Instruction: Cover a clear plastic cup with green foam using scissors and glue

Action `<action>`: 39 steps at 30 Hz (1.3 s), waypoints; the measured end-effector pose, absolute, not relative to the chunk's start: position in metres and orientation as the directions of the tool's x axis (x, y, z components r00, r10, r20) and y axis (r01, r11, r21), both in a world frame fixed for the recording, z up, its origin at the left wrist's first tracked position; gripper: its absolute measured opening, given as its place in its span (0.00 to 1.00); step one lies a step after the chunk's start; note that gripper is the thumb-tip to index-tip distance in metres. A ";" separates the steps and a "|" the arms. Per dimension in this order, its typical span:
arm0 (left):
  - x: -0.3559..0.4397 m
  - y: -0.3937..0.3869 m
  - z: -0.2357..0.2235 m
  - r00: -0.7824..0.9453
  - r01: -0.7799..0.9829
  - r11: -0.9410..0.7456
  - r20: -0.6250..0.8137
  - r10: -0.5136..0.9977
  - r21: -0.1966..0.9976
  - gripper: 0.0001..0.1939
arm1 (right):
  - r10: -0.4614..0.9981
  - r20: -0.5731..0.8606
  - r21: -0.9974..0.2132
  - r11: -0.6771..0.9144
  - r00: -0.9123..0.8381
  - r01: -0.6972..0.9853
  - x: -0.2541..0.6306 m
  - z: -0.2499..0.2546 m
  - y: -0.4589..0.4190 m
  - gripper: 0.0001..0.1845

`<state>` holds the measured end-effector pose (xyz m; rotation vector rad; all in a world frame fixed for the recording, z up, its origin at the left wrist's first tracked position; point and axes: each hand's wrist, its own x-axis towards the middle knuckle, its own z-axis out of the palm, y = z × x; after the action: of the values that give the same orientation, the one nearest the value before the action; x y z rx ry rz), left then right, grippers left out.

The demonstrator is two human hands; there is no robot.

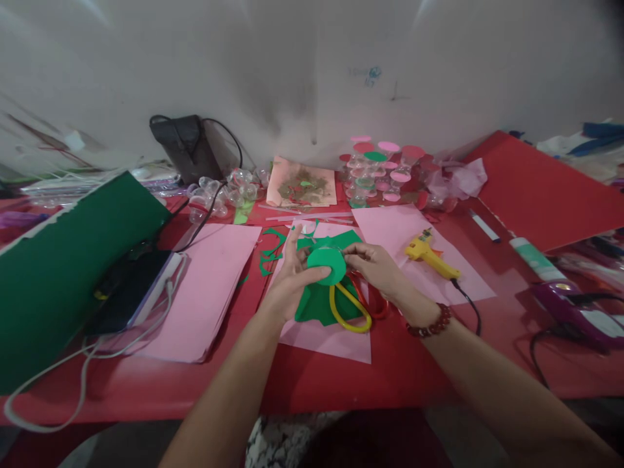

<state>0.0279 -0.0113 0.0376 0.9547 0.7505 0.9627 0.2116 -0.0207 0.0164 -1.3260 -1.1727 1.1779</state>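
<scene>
Both hands held a green disc (325, 265) above the red surface (341, 383): left hand (291, 279) fingers gripped its left edge, right hand (377, 268) fingers pinched its right edge. Yellow-handled scissors (348, 309) lay beneath.

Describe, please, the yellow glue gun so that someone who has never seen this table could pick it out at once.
Start at the red table and find the person's right hand holding a green paper disc. Just beyond that hand, on a pink sheet, lies the glue gun. It is the only yellow tool with a black cord, unlike the yellow-handled scissors under the hands.
</scene>
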 end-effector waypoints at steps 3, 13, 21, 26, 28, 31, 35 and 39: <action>0.027 -0.013 0.040 0.443 -0.313 0.285 -0.126 0.888 0.906 0.60 | 0.996 -0.062 -0.996 -0.065 0.056 0.057 0.210 0.016 -0.021 0.08; 0.028 0.001 0.026 0.271 -0.369 0.291 -0.198 0.942 0.883 0.33 | 0.998 -0.035 -0.999 -0.035 0.052 0.006 0.210 0.013 -0.021 0.09; 0.026 0.003 0.025 0.286 -0.228 0.260 -0.191 0.939 0.938 0.26 | 0.999 -0.032 -0.997 -0.030 -0.024 0.071 0.212 0.015 -0.023 0.05; 0.027 0.001 0.024 0.273 -0.162 0.216 -0.167 0.947 0.963 0.27 | 0.997 -0.024 -0.999 -0.020 -0.070 0.050 0.214 0.014 -0.022 0.06; 0.027 0.000 0.025 0.286 -0.152 0.216 -0.166 0.944 0.964 0.27 | 0.996 -0.025 -0.997 -0.019 -0.087 0.073 0.214 0.014 -0.022 0.06; 0.027 -0.001 0.028 0.290 -0.147 0.224 -0.175 0.941 0.963 0.28 | 0.995 -0.023 -0.996 -0.016 -0.094 0.083 0.214 0.016 -0.023 0.05; 0.028 -0.002 0.029 0.318 -0.136 0.222 -0.170 0.933 0.965 0.27 | 0.992 -0.014 -0.993 0.000 -0.121 0.115 0.213 0.016 -0.024 0.06; 0.028 -0.004 0.029 0.412 -0.093 0.258 -0.199 0.889 0.962 0.28 | 0.985 -0.020 -0.981 0.014 -0.171 0.195 0.214 0.015 -0.024 0.09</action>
<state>0.0284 -0.0038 0.0293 1.1025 0.9093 0.8079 0.2143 -0.0237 0.0147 -1.2696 -1.4836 1.2389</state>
